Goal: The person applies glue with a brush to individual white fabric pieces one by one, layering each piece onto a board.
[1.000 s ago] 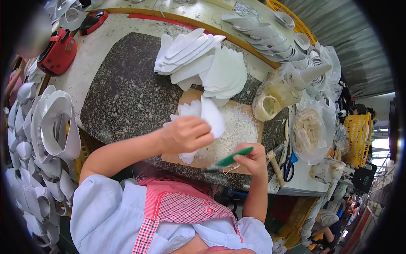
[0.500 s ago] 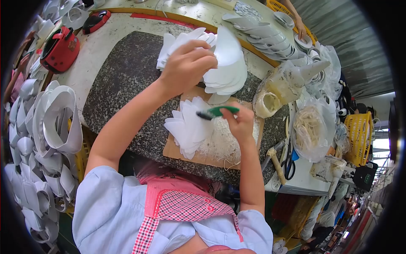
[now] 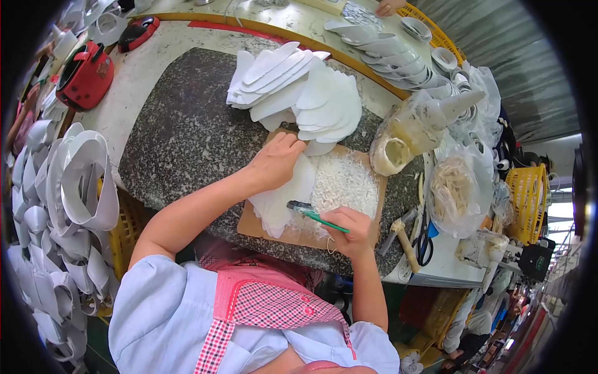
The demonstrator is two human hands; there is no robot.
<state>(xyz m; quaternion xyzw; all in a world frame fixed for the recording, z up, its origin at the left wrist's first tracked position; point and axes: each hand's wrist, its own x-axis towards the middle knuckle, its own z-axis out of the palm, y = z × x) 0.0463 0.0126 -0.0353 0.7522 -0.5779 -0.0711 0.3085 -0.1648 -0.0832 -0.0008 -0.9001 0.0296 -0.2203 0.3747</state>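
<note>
On the bench (image 3: 146, 59), a speckled dark slab (image 3: 180, 118) bears a brown cardboard sheet (image 3: 249, 224), with a whitish crusted patch (image 3: 342, 184) across the sheet's right half. Just beyond it, fanned stacks of white cut pieces (image 3: 330, 103) close off the far side, and a crusted, translucent jar (image 3: 389, 156) leans in at the right. Farther right lie a clear bag (image 3: 455, 193), a hammer (image 3: 408, 246) and scissors (image 3: 425, 248); nested white shells (image 3: 395, 59) line the far right, where another person's hand (image 3: 389, 6) shows. To the left are a red container (image 3: 87, 78) and, nearer, curved white parts (image 3: 93, 181). The left hand (image 3: 278, 161) reaches in from the left, palm down, fingers drawn together at the far edge of a white piece (image 3: 283, 196) on the cardboard's left half; whether they pinch or merely press it, I cannot tell. Nearer and to the right, the right hand (image 3: 349, 230) pinches a green-handled brush (image 3: 327, 220), its dark bristles pointing left, over the piece's right edge.
</note>
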